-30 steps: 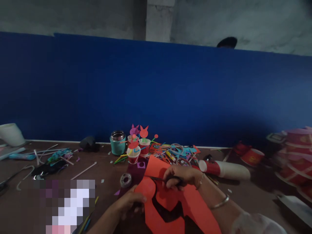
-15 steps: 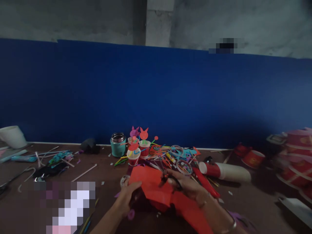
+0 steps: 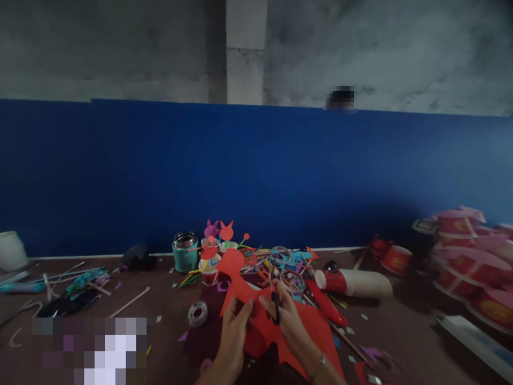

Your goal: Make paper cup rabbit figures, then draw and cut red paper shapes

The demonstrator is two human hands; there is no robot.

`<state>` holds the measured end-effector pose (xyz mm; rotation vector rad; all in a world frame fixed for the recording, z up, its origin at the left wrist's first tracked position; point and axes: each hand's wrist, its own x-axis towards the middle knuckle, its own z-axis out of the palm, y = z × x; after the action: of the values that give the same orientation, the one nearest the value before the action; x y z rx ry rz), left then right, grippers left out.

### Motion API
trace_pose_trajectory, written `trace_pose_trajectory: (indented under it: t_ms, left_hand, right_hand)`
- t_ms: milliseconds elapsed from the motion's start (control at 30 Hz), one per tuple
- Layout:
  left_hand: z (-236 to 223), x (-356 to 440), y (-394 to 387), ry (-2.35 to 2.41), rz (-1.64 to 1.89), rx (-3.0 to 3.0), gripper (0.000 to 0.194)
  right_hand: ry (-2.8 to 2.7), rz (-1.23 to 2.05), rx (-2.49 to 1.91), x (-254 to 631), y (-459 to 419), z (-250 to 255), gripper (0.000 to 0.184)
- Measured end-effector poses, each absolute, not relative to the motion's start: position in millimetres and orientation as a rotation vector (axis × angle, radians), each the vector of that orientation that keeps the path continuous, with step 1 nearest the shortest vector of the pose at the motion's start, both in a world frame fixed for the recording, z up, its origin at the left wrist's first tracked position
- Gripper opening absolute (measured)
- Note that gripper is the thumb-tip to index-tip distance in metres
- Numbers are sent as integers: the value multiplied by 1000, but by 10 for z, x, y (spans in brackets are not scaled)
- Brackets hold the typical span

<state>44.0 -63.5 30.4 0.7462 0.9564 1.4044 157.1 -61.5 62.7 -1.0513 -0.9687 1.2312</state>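
Observation:
A sheet of red paper (image 3: 240,283), cut into a curved shape, lies over the brown table in front of me. My left hand (image 3: 232,334) grips its left side, fingers curled on the sheet. My right hand (image 3: 286,318) is closed round black-handled scissors (image 3: 276,305), whose blades point up and away into the paper. Both hands are close together at the bottom middle of the view.
Behind the paper stand a teal jar (image 3: 185,252), small cups with paper animal heads (image 3: 218,247) and a heap of coloured straws and strips (image 3: 280,259). A tape roll (image 3: 197,313) lies left; a cup stack on its side (image 3: 352,282) and red bowls (image 3: 465,267) right. A blue partition (image 3: 256,176) backs the table.
The view has tilted up and shifted. My hands have come closer together and turned the red paper, and the scissors now point away from me instead of to the left.

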Motion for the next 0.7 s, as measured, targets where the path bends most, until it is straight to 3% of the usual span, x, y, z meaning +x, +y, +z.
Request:
trace_pose_trajectory:
  t_ms: [233,400,700]
  left_hand:
    - [86,447,-514,943,1523,735,44]
    - [-106,481,-468,976,1371,812,43]
    - [-83,372,-438,1068,1463,735,37]
  right_hand:
    - [-822,1252,-1004,1603,-571,346,40]
    - [-918,1185,-1009,1675,-546,402,39]
    - [-1096,1366,-1042,1596,-712,476,35]
